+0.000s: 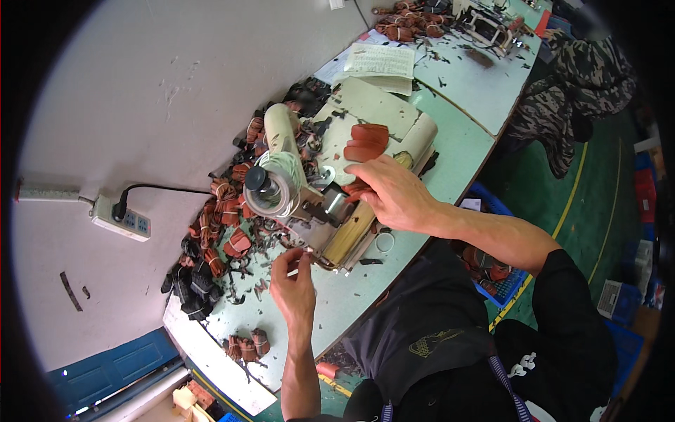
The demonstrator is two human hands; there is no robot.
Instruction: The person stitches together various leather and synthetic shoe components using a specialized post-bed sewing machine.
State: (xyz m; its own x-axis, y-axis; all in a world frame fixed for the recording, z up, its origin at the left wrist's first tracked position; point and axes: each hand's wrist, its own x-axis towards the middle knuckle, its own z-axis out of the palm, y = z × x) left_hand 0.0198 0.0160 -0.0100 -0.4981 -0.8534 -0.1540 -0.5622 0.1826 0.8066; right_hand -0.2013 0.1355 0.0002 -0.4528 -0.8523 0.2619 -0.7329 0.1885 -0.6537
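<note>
A cream bench machine (337, 119) stands on the pale green table, with a dark knob (261, 180) and a coil of whitish cord (287, 169) on its arm. My right hand (394, 193) reaches over its right side, thumb and fingers closed on a reddish-brown strip (357, 188) beside the metal working head (336, 208). Flat reddish-brown pieces (367, 141) lie stacked on the machine's top. At the machine's near left corner, my left hand (292, 278) is pinched; what its fingertips hold, if anything, is too small to name.
Bundles of tied reddish-brown strips (214, 211) and black ones (193, 288) crowd the wall side. Small bundles (247, 344) lie at the table's near end. A power strip (121, 218) is on the wall. A blue crate (503, 281) and a person's camouflage clothing (562, 91) are at right.
</note>
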